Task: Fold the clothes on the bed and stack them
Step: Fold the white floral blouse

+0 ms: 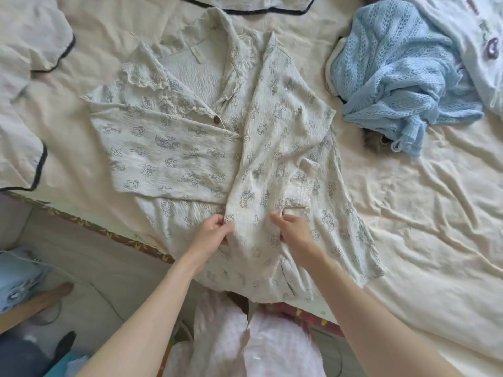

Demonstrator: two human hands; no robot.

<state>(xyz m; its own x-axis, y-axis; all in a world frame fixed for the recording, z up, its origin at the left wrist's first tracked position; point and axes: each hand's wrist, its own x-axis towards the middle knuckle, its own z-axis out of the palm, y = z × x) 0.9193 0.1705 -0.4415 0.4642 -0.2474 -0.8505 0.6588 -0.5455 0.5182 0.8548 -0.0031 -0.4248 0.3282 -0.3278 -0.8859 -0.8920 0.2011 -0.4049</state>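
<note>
While both hands (215, 232) (292, 231) pinch the sleeve (268, 164) folded across the shirt (163, 148), that's just halfway folded, and the blue knit (394, 77) waits untouched

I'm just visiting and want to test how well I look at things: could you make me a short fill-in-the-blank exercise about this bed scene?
1. Both hands pinch a sleeve of the ____ shirt.
2. The crumpled knit garment on the bed is light ____.
3. The left hand and right hand grip near the sleeve's ____ end.

Missing words: printed; blue; cuff
</note>
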